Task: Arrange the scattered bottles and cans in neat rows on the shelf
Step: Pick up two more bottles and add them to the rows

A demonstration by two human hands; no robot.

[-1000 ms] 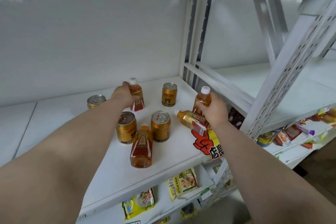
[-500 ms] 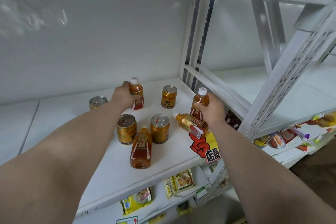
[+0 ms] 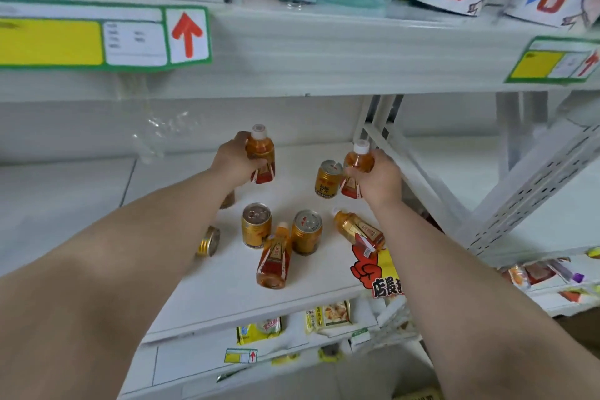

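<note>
Shelf: white shelf board (image 3: pixel 227 289) against a white back wall, with bottles and cans scattered over its right half.
Left hand: left hand (image 3: pixel 232 166) has its fingers curled round the first tea bottle (image 3: pixel 262 153), which is upright with its white cap up, at 11 o'clock of the scatter near the back wall.
Right hand: right hand (image 3: pixel 380 177) grips the second tea bottle (image 3: pixel 357 166) at 1 o'clock, cap up; whether its base touches the board cannot be told. The two hands are well apart.
Back can: gold back can (image 3: pixel 328 178) stands upright just beside the second tea bottle, on its 9 o'clock side.
Front cans: left front can (image 3: pixel 256 226) and right front can (image 3: pixel 306 232) stand upright in the middle.
Lying bottles: middle lying bottle (image 3: pixel 274 258) lies between the front cans with its cap toward 12 o'clock. The right lying bottle (image 3: pixel 358 232) lies at 3 o'clock with its cap toward 10 o'clock.
Tipped can: tipped can (image 3: pixel 209 241) lies on its side at 9 o'clock, beside the left forearm.
Half-hidden can: half-hidden can (image 3: pixel 228 200) shows only an edge behind the left forearm.
Above: price label (image 3: pixel 186 34) with a red arrow, on the upper shelf's edge.
Front edge: red fist sticker (image 3: pixel 370 269) at 4 o'clock.
Below: snack packets (image 3: pixel 328 317) at 6 o'clock.
</note>
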